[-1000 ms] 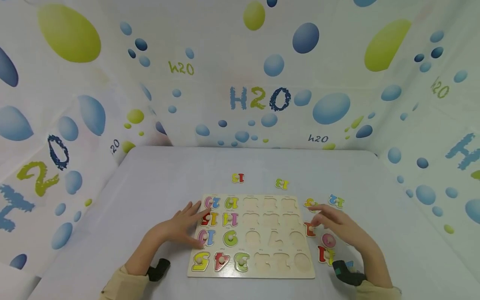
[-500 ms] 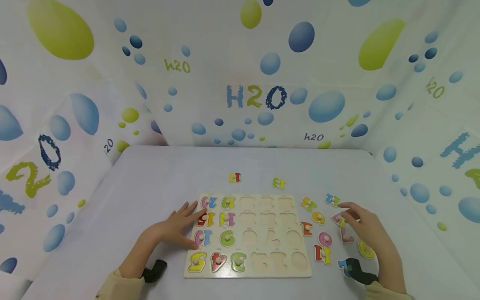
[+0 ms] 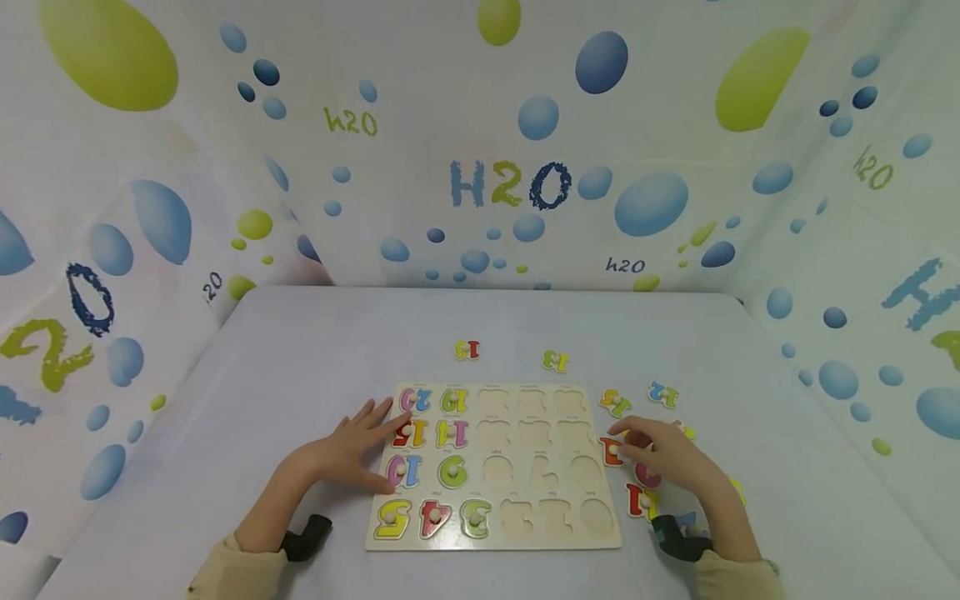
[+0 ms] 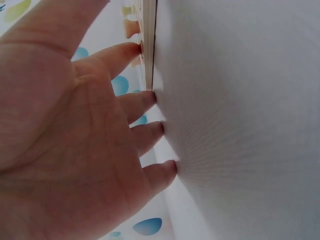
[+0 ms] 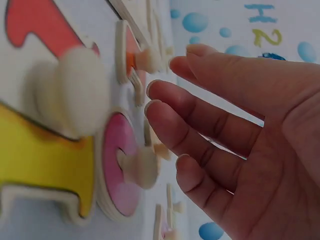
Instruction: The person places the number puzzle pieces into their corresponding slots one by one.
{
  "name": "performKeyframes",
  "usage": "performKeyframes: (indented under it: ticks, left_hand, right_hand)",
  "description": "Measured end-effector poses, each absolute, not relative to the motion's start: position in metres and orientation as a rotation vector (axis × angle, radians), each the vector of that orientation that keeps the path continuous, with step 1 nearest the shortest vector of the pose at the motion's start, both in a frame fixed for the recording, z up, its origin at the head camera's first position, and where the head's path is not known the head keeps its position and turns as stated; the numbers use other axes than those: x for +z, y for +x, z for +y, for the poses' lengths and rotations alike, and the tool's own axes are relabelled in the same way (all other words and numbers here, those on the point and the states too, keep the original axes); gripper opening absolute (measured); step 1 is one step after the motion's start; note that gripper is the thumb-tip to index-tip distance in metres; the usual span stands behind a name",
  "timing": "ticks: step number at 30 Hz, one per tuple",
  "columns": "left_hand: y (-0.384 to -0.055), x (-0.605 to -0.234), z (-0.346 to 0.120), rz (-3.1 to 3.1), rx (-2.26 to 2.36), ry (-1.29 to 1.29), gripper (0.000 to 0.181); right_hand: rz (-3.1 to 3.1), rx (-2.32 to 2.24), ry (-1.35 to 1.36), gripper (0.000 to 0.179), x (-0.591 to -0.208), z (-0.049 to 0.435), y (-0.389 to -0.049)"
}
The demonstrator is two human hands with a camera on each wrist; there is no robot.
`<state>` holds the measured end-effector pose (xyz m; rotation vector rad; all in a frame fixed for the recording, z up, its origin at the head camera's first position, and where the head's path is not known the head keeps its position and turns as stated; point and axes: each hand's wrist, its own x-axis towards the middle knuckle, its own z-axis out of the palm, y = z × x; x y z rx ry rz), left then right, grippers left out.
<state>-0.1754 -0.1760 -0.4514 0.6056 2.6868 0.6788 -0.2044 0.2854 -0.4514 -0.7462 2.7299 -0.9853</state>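
Observation:
My left hand [image 3: 348, 450] lies with spread fingers at the left edge of a wooden number puzzle board [image 3: 498, 493]. In the left wrist view, a fingertip [image 4: 132, 48] touches the board's edge while other fingertips rest on the white cloth. My right hand [image 3: 671, 454] hovers right of the board, fingers slightly bent and nothing between them. Nearest its fingertips is an orange number 1 piece [image 3: 609, 454] with a round knob [image 5: 148, 61]. Below the hand lie a pink 0 piece [image 5: 120, 192] and a red-and-yellow 11 piece [image 3: 636, 502], each with a knob.
Several knobbed numbers, such as the yellow 5 [image 3: 392, 520] and red 4 [image 3: 433, 517], sit in the board's left columns. Loose pieces lie around it: a red-and-yellow one [image 3: 467, 350], a green-and-yellow 13 [image 3: 556, 361], and a blue-and-green 12 [image 3: 663, 394]. My right forearm partly covers others.
My right hand moved from near the orange 1 out to the right over the loose pieces, then back left to the orange 1. My left hand stays at the board's edge.

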Motion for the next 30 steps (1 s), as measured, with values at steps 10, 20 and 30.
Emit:
performKeyframes:
  ticks: [10, 20, 30]
  left_hand:
    - [-0.174, -0.445, -0.176, 2.694, 0.678, 0.598, 0.098]
    - [-0.172, -0.448, -0.177, 2.682, 0.709, 0.582, 0.098]
    - [-0.172, -0.454, -0.177, 2.671, 0.715, 0.569, 0.098]
  right_hand:
    - [2.776, -0.952, -0.835, 0.012, -0.463, 0.274, -0.213]
    - [2.775, -0.991, -0.809, 0.009, -0.469, 0.276, -0.216]
    - [2.579, -1.073, -1.059, 0.009, -0.442, 0.249, -0.19]
